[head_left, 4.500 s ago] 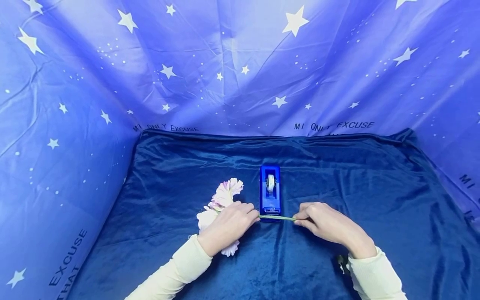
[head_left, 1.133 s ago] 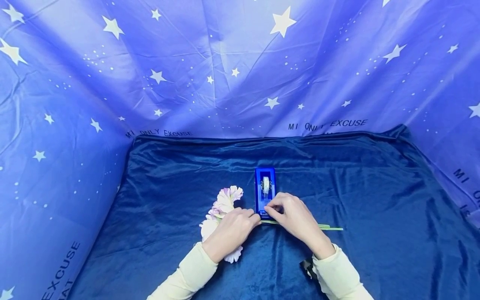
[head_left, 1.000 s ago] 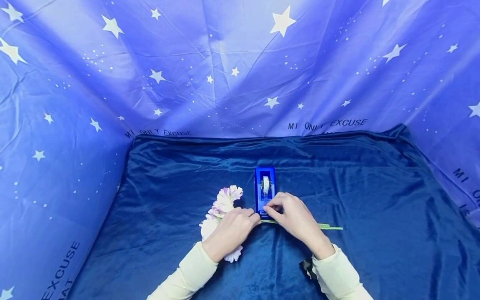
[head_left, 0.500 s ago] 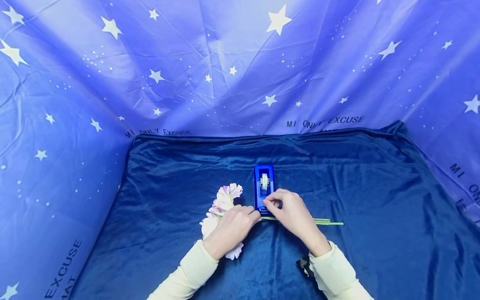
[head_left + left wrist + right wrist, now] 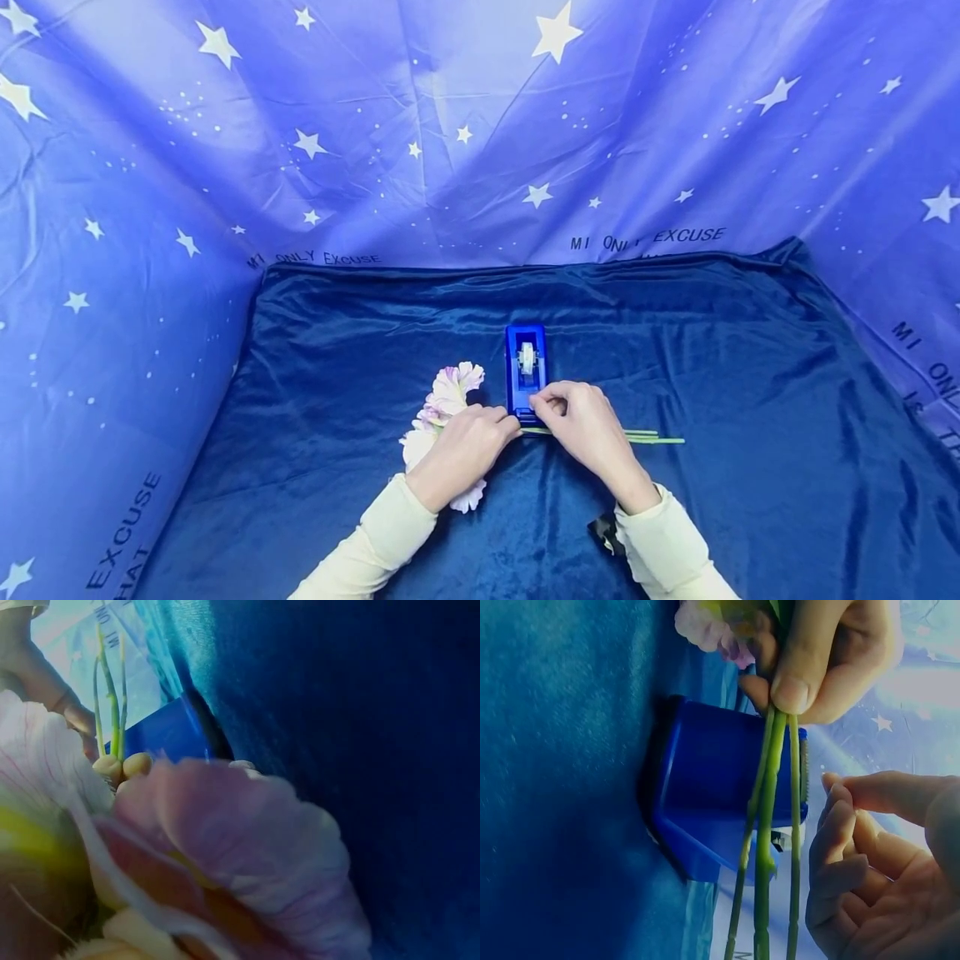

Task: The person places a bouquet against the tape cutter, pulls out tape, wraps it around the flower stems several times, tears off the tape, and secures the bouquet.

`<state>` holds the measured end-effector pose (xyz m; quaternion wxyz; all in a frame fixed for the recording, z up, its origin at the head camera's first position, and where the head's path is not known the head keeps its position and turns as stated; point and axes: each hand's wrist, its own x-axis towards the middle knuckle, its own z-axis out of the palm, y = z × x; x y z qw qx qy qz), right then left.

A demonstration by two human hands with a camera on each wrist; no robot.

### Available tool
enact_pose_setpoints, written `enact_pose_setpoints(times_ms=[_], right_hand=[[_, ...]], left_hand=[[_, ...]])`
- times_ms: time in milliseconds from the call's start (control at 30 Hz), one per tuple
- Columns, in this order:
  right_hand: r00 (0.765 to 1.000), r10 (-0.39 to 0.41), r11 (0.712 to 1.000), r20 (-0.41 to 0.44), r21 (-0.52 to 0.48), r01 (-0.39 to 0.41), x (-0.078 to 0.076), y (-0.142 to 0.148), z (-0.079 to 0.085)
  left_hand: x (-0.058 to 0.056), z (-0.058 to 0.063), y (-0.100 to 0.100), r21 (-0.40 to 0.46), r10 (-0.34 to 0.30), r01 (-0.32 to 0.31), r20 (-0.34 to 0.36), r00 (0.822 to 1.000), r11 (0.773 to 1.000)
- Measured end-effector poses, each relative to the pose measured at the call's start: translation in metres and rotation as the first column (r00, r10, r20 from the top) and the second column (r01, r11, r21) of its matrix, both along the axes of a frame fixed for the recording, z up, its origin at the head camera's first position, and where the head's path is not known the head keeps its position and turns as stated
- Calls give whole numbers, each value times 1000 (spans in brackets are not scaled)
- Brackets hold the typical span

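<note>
My left hand [image 5: 474, 446] holds green flower stems [image 5: 763, 825] between thumb and fingers. Pale pink and white artificial flowers [image 5: 450, 392] spread beside and beneath that hand; in the left wrist view a big petal [image 5: 247, 832] hides most of it. The stems run rightward, crossing in front of a blue tape dispenser [image 5: 517, 392] and passing below my right hand [image 5: 588, 425]. A roll of clear tape [image 5: 527, 358] sits in the dispenser. My right thumb and forefinger meet right by its toothed cutter [image 5: 804, 774], other fingers curled; I cannot tell whether tape is between them.
Dark blue velvety cloth [image 5: 337, 358] covers the table. Purple-blue fabric with white stars [image 5: 442, 192] hangs at the back and both sides. A small black object [image 5: 603, 533] sits by the right cuff.
My right hand, earlier pinching the stems to the right of the dispenser, has moved left to the dispenser's cutter. Over the last second it barely shifts. The left hand keeps its hold.
</note>
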<state>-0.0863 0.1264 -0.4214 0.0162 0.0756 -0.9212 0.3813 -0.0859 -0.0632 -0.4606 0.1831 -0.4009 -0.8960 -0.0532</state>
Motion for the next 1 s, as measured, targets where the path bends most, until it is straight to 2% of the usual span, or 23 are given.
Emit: enact_pose_setpoints(times_ms=[367, 633, 800, 1000], right_hand=[[997, -58, 998, -46, -4, 58, 7, -6, -5], [997, -78, 996, -18, -39, 77, 8, -8, -4], [996, -87, 994, -32, -64, 85, 7, -10, -4], [995, -102, 993, -19, -62, 101, 6, -12, -4]], left_hand=[[2, 0, 2, -8, 8, -8, -9, 1000, 1000], [1, 0, 4, 0, 9, -9, -19, 1000, 1000], [-1, 0, 3, 1, 5, -5, -22, 1000, 1000], [-4, 0, 3, 10, 6, -5, -19, 1000, 1000]])
